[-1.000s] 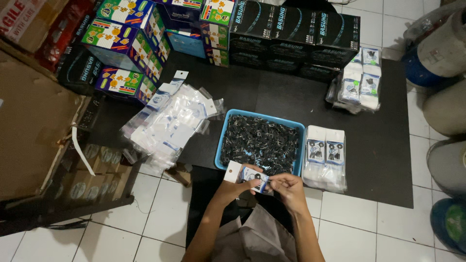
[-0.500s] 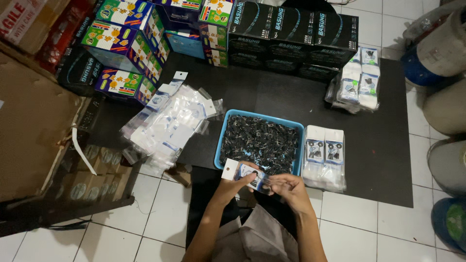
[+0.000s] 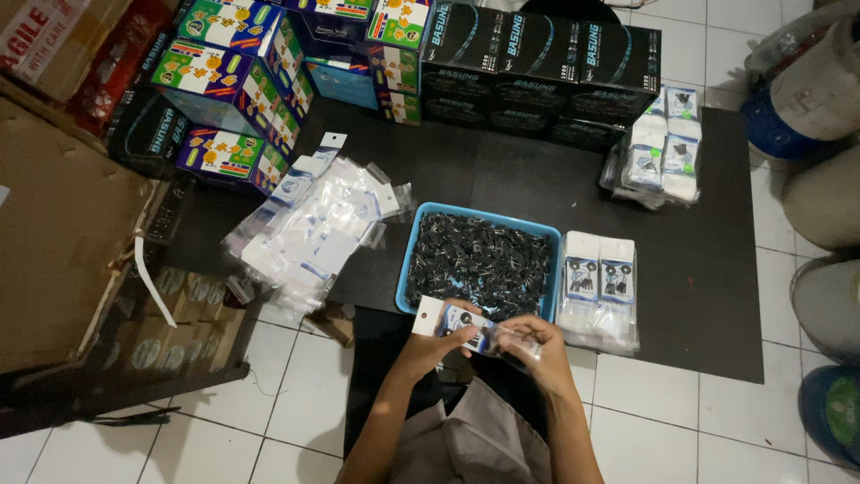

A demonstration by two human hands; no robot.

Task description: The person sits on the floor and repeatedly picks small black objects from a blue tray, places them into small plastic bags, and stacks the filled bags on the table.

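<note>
My left hand (image 3: 432,345) and my right hand (image 3: 530,348) both grip a small clear plastic packet (image 3: 461,323) with a white header card, held just in front of a blue tray (image 3: 408,260). The tray is full of small black parts (image 3: 479,264). The packet holds a printed insert and something dark. To the right of the tray lies a stack of filled packets (image 3: 598,287). On the left, a loose heap of empty clear packets (image 3: 313,229) spreads over the black mat (image 3: 699,269).
Stacked black boxes (image 3: 537,67) and colourful boxes (image 3: 233,81) line the back. A second bundle of filled packets (image 3: 663,152) lies at the back right. A large cardboard box (image 3: 63,242) stands left. Round containers (image 3: 824,206) crowd the right edge.
My hands stayed in front of the tray, shifting the packet slightly between the fingers; its header card tilted a little further left. Nothing else moved.
</note>
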